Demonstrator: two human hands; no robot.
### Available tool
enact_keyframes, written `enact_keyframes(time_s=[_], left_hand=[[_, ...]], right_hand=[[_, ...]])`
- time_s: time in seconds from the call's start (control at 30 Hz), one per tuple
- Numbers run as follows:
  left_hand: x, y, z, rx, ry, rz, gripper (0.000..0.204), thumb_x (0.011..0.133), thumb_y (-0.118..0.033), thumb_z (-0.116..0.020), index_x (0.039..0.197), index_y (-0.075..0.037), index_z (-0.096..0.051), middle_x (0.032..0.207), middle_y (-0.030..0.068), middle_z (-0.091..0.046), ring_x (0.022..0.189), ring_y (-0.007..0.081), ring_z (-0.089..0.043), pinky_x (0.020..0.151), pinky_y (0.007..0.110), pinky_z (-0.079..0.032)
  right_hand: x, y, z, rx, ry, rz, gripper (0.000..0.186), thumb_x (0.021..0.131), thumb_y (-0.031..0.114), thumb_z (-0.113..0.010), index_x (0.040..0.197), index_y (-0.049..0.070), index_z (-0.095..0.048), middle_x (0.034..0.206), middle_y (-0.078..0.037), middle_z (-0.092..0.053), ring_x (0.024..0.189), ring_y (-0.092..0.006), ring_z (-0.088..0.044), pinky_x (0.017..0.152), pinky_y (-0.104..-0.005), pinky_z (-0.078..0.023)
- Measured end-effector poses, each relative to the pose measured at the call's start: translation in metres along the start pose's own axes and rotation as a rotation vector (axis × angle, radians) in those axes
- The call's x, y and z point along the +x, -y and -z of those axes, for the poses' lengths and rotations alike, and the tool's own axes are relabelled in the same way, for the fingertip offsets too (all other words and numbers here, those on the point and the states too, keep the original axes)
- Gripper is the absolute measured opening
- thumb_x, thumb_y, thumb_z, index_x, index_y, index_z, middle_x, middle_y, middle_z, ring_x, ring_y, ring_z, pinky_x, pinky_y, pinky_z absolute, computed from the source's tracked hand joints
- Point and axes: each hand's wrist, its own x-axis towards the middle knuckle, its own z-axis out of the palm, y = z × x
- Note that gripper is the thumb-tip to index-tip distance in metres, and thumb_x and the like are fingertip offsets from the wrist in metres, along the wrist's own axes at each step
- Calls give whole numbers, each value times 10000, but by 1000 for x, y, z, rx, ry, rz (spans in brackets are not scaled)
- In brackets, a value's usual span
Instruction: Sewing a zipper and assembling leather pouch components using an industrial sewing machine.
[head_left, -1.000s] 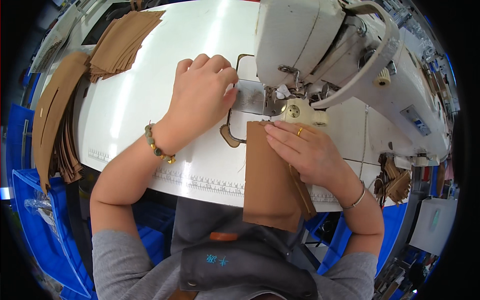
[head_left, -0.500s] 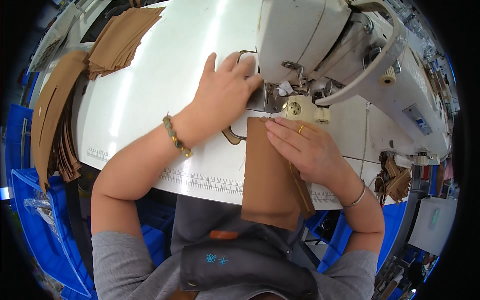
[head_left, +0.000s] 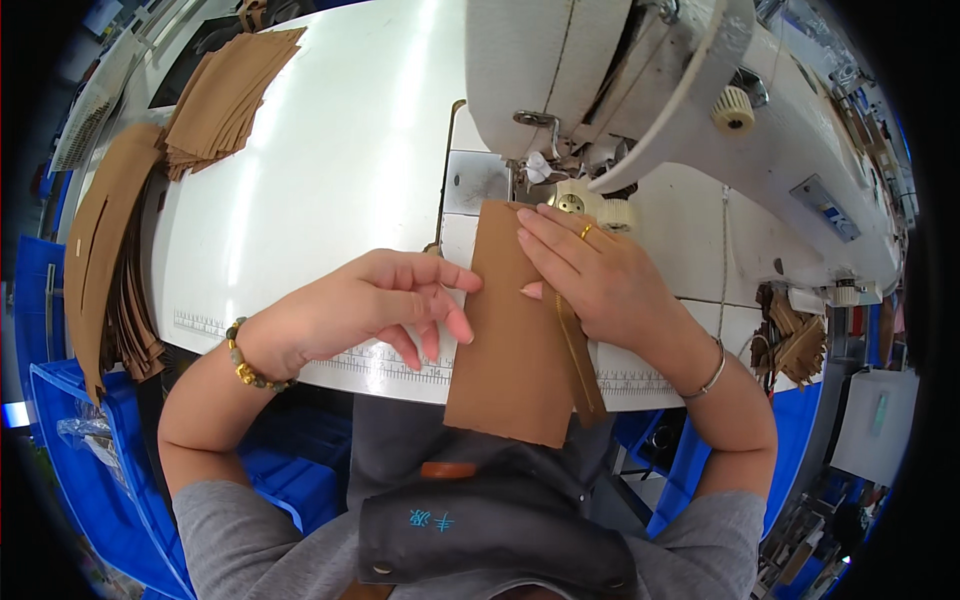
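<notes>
- The brown panel (head_left: 505, 340) lies at centre of the frame, its top end near the sewing machine (head_left: 530, 50), its bottom end past the table's edge.
- The right hand (head_left: 598, 268) rests flat upon it, fingers together, probably so that it does not slide; whether it also grips the narrow strip (head_left: 577, 360), I cannot tell.
- The left hand (head_left: 400, 300) has its fingers apart, holding nothing, by the panel's left edge, perhaps to steady it.

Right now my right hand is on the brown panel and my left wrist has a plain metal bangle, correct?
Not quite: the head view shows a beaded bracelet on your left wrist. Your right hand is on the brown panel.
</notes>
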Motion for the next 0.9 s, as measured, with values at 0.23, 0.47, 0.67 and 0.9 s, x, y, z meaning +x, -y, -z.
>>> enact_keyframes(time_s=[0.23,0.47,0.67,0.9], left_hand=[[6,-4,-15,87,-310,-276,591,1015,-97,-604,1568,12,-424,1445,125,-592,909,124,-708,638,243,-578],[21,-15,0,184,46,8,425,985,-39,-589,1405,20,-593,1286,99,-669,871,133,-690,634,255,-573],[45,15,-18,1355,-424,-767,404,902,-132,-759,1292,-51,-691,1260,92,-679,1083,229,-652,842,352,-550],[52,30,-23,1612,-581,-856,523,904,-293,-764,1367,-68,-669,1437,53,-633,1281,278,-578,1050,407,-450]], right_hand=[[5,0,2,35,25,5,480,918,328,-743,1269,9,-668,1392,-182,-641,985,-256,-708,890,-386,-539],[5,0,3,30,34,-8,479,923,326,-746,1274,10,-668,1396,-181,-640,1160,-280,-693,892,-395,-538],[6,0,4,6,58,-14,457,925,333,-736,1256,24,-676,1381,-172,-651,1197,-281,-685,877,-384,-538],[-3,-4,2,-132,-51,40,410,848,226,-732,1217,47,-703,1321,-99,-678,995,-211,-715,836,-359,-554]])
